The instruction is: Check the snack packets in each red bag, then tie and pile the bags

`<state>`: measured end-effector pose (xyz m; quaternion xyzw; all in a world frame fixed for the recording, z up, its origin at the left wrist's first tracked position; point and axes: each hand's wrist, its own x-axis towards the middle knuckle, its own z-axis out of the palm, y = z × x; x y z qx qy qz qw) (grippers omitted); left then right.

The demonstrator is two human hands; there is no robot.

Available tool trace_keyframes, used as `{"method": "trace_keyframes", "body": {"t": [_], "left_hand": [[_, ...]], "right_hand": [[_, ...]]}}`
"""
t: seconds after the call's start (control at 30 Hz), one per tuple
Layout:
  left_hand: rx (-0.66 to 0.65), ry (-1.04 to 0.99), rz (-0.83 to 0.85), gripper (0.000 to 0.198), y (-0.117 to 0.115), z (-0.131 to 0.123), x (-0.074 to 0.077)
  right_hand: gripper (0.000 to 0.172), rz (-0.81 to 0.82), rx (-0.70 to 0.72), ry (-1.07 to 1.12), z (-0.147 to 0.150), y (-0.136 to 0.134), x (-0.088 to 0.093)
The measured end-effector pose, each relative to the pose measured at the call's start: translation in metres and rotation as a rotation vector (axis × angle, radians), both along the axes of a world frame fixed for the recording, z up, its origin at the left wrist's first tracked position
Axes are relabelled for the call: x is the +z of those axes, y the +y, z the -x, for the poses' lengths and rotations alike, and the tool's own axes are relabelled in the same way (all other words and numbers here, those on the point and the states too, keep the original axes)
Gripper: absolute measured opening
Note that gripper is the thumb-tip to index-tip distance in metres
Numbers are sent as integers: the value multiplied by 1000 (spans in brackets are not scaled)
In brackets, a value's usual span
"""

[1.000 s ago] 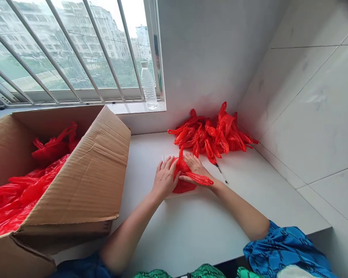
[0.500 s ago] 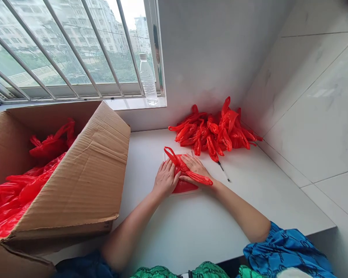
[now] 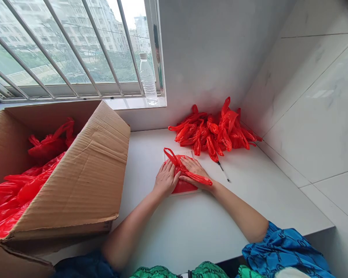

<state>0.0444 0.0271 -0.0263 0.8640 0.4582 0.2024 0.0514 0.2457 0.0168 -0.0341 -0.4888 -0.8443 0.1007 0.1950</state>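
Pressing: both hands down on the red bag (image 3: 183, 188), steadying or squashing it I'd say; moving it would probably call for curling the fingers in.
Left hand (image 3: 164, 177): palm down on the bag's left side, fingers stretched out fairly close together, not clutching anything.
Right hand (image 3: 195, 168): same deal on the right, fingers long and flat, no grip.
Bag spot: on a flat pale thing (image 3: 188, 153) on the counter (image 3: 156, 227), one loop up.
Forearms (image 3: 140, 216): reaching forward, angled inward.
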Motion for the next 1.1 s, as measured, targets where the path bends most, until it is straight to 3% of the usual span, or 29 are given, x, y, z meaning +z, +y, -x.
{"method": "trace_keyframes", "body": {"t": [0.47, 0.6, 0.73, 0.83, 0.87, 0.97, 1.03, 1.1], "left_hand": [[-28, -117, 68, 44, 1, 0, 0], [-37, -311, 83, 31, -14, 7, 16], [-36, -513, 140, 30, -55, 16, 50], [-35, -522, 328, 64, -88, 18, 84], [-43, -490, 390, 60, -97, 20, 97], [-132, -409, 550, 23, -125, 36, 140], [-193, -456, 655, 26, -144, 60, 171], [-127, -573, 659, 27, -159, 94, 202]], "right_hand": [[77, 10, -5, 36, 2, -3, 7], [52, -48, 61, 270, -1, -13, 28], [24, 81, 74, 602, -1, -41, 57], [18, 218, 154, 653, 3, -64, 72], [17, 242, 198, 660, 5, -71, 76], [19, 288, 308, 731, 7, -85, 78], [28, 317, 304, 784, 2, -88, 74], [37, 331, 202, 819, -7, -84, 66]]}}
